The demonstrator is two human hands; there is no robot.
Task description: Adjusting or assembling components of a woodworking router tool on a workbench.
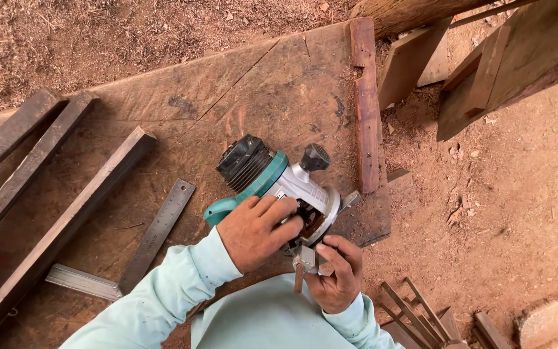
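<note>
Outdoors, a router (279,184) is being gripped on its side by the left hand (256,231) near the front edge of a worn board (227,90), while a small wrench (305,262) is being clasped at its base by the right hand (338,274). A steel square (153,236) is lying just left.

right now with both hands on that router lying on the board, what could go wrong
1. The left hand has fingertips inside the open base of the teal and grey electric wood router; if it has power, an accidental start could cut them.
2. The right hand works a small metal tool at the base; a slip could jab the left fingers.
3. The router lies tilted on the worn wooden board and could roll.
</note>
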